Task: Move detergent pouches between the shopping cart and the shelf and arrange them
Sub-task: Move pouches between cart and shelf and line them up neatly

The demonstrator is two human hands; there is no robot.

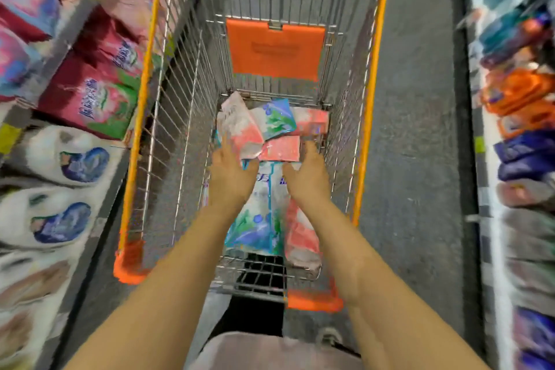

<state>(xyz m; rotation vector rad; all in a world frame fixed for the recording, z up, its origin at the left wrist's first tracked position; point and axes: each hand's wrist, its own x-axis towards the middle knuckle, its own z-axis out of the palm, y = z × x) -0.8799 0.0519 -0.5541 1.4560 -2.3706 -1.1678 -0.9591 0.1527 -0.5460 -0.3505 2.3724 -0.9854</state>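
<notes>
Pouches (258,219), flat soft plastic, lie heaped in the wire-mesh cart (186,105).

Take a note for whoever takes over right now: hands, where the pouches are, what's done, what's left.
Hands: left hand and right hand both open in the shopping cart over the pouches, gripping nothing.
In the cart, pink pouches and blue-green pouches lie piled; maroon pouches sit on the left shelf.
Done: no pouch in hand.
Left: probably grip a cart pouch, shelve, arrange.
</notes>
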